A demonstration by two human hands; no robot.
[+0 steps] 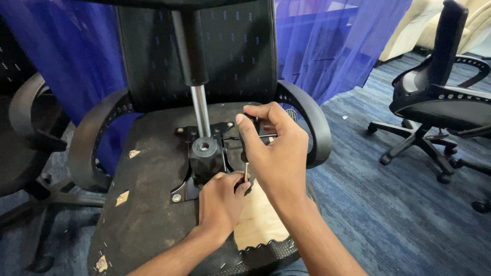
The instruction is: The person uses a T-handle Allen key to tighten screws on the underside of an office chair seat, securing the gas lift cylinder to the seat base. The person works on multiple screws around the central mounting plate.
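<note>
The upturned office chair [153, 204] is seen lying with the underside of its seat facing up, between 2 curved armrests [307, 122] and against blue curtain [76, 51]. A black mechanism plate [204, 158] is bolted at the seat's middle, with a gas cylinder [200, 110] rising from it. The right hand [273, 148] is closed around a screwdriver [246, 166] held upright at the plate's right edge. The left hand [222, 199] is pinched together at the tool's lower end. A second chair [434, 97] is seen at right.
</note>
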